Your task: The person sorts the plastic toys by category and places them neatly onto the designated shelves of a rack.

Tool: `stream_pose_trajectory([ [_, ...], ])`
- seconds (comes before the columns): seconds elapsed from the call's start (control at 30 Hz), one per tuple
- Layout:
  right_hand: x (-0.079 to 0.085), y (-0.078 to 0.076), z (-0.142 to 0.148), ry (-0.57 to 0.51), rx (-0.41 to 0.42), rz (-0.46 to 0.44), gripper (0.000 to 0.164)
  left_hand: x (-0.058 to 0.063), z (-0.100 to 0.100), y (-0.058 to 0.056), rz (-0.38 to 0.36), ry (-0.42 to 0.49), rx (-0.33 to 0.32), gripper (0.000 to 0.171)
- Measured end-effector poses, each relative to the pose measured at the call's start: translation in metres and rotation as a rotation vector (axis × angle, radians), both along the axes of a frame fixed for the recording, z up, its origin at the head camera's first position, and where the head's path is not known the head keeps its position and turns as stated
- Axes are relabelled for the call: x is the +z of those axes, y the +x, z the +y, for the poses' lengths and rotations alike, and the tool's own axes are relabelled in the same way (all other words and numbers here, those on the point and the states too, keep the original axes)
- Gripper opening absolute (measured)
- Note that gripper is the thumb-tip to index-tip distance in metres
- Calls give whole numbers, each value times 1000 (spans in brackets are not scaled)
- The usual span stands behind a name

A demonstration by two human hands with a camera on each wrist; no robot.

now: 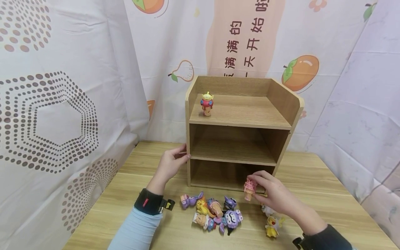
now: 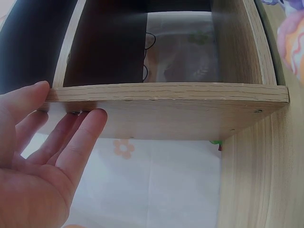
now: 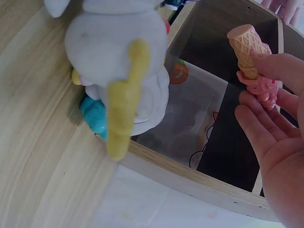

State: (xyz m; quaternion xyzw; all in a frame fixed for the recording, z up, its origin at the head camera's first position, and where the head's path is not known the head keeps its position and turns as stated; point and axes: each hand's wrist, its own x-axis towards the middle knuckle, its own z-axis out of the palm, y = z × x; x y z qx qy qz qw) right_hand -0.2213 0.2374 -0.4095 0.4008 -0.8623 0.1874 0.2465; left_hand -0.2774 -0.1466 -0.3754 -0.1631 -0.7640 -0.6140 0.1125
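My right hand (image 1: pixel 275 192) pinches a pink ice-cream cone figurine (image 1: pixel 249 189) between thumb and fingers, in front of the lowest compartment of a small wooden shelf (image 1: pixel 240 125). In the right wrist view, the figurine's waffle cone (image 3: pixel 244 50) points up and its pink top faces down. At the shelf's left side panel, my left hand (image 1: pixel 170 163) rests its thumb by the front edge, its fairly straight fingers (image 2: pixel 88 133) along the outer face. On the top board stands a cone figurine with a yellow eared top (image 1: pixel 207 103).
Several purple, yellow and cone-shaped figurines (image 1: pixel 215 210) lie in a cluster on the wooden table (image 1: pixel 331 194) before the shelf. Nearer the right forearm, a white-and-yellow figurine (image 1: pixel 272 227) stands close by another. Printed curtains (image 1: pixel 165 41) hang behind and at both sides.
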Motion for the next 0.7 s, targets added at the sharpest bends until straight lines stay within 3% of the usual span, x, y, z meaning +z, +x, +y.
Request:
stream_pose_trajectory([
  [0.13, 3, -2, -2, -25, 5, 56, 59, 13, 2, 14, 6, -2, -5, 48],
  [0.33, 12, -6, -2, -55, 1, 119, 61, 13, 2, 14, 7, -1, -7, 48],
  [0.47, 20, -8, 0, -66, 3, 160, 50, 14, 3, 15, 15, -7, -7, 49],
  [0.7, 35, -10, -3, -119, 49, 200, 55, 11, 2, 11, 8, -19, -4, 48],
])
